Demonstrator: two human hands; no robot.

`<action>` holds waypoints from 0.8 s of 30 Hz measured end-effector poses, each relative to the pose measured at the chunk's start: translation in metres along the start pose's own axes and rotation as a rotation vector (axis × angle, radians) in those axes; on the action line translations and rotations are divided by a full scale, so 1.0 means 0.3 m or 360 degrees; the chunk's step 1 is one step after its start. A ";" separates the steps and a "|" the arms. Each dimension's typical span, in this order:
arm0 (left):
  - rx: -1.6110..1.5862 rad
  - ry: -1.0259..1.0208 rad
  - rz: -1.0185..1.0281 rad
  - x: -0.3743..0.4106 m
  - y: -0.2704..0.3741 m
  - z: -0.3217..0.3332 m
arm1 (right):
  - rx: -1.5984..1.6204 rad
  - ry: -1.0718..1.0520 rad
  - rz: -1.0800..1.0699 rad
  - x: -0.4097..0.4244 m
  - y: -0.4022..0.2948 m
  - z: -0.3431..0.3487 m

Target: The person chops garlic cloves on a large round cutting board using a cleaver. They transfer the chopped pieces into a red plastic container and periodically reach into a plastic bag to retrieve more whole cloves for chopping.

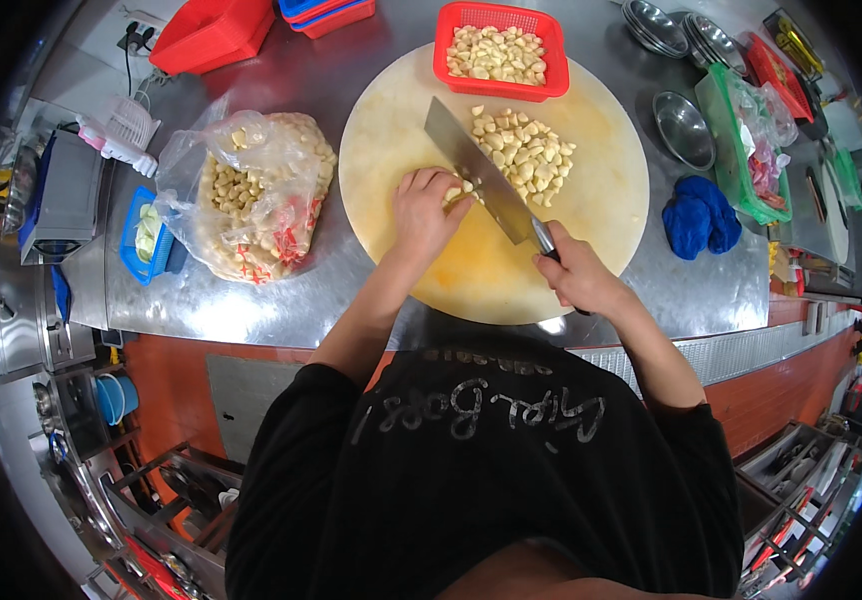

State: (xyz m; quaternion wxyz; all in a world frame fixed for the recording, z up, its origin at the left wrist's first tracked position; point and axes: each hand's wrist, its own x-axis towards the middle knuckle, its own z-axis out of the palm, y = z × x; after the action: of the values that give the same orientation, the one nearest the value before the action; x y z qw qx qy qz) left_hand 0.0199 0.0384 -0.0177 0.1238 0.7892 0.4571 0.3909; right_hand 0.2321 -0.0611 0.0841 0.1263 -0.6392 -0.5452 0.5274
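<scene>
My right hand (577, 270) is closed around the black handle of a cleaver (476, 161), whose broad blade slants up and left over a round cutting board (461, 270). Just left of the blade, my left hand (431, 206) pinches a peeled garlic clove (452, 195) against the board, its fingers curled. A few small cut pieces lie beside the blade's left face. To the blade's right spreads a pile of garlic cloves (532, 154). Behind it, a red plastic basket (502, 88) full of garlic cloves stands on the board's far edge.
A clear plastic bag of garlic cloves (251, 202) slumps left of the board, near a blue basket (168, 247). On the right sit a blue cloth (701, 217), a steel bowl (684, 131) and a green plastic-lined container (731, 150). The steel table's (251, 319) near edge runs before me.
</scene>
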 end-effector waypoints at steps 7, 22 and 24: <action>-0.0129 -0.0035 -0.0023 -0.033 -0.004 -0.076 | 0.0141 0.0066 0.0005 -0.109 -0.002 -0.024; -0.0114 -0.0066 -0.0119 -0.006 -0.034 -0.050 | -0.0307 -0.0002 -0.0168 -0.106 -0.030 -0.011; -0.0105 -0.0077 -0.0112 -0.007 -0.040 -0.048 | -0.0337 -0.0044 -0.0167 -0.104 -0.048 -0.019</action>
State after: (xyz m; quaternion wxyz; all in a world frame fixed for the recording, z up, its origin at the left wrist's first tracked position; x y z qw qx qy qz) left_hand 0.0015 0.0411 -0.0158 0.1744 0.7774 0.4684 0.3819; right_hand 0.2332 -0.0792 0.1138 0.0779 -0.6122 -0.6323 0.4684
